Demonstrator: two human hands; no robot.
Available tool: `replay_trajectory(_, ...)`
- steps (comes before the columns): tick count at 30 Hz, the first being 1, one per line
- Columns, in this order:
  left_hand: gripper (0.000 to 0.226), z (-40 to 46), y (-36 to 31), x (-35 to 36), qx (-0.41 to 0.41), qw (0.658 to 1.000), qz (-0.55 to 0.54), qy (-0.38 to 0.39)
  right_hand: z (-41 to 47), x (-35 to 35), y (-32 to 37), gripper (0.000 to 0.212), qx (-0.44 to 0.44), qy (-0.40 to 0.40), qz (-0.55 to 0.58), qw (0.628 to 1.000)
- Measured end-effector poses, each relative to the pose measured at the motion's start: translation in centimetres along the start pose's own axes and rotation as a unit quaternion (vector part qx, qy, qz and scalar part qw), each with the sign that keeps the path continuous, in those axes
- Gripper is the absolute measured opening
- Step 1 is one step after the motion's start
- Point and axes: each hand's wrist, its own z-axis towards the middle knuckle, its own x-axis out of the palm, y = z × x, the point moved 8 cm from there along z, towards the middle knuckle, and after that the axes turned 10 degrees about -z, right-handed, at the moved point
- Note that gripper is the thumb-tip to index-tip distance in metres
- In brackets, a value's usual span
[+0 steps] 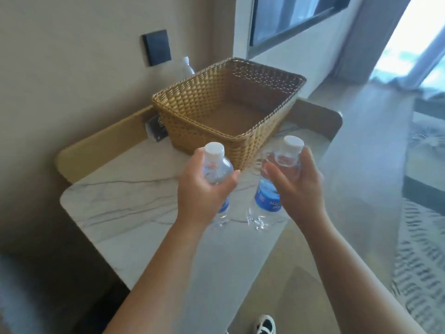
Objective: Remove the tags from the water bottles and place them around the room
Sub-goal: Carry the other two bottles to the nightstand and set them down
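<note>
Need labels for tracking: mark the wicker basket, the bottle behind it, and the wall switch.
wicker basket (192, 102), head view, left woven wall.
bottle behind basket (186, 61), head view, white cap.
wall switch (156, 47), head view, plate centre.

- The woven basket (204, 109) takes up the far end of the marble table (125, 201), close to the wall.
- A bottle (187, 67) stands behind the basket's far left corner, against the wall.
- The near left stretch of the table is bare stone.
- The floor (361, 165) past the table's right edge lies open.
</note>
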Motion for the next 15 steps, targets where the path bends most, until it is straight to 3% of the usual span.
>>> replay_trajectory(6,0.042,-2.0,-4.4,14.3,0.037,0.985,-0.072,0.155,-1.4,-12.4,-6.1,0.027,0.065,-0.102,-0.086,0.989)
replay_trajectory(15,0.048,-10.1,-10.9,39.2,0.067,0.932,-0.130,0.331,-4.6,-34.3,-17.2,0.029,0.143,-0.255,-0.166,0.942)
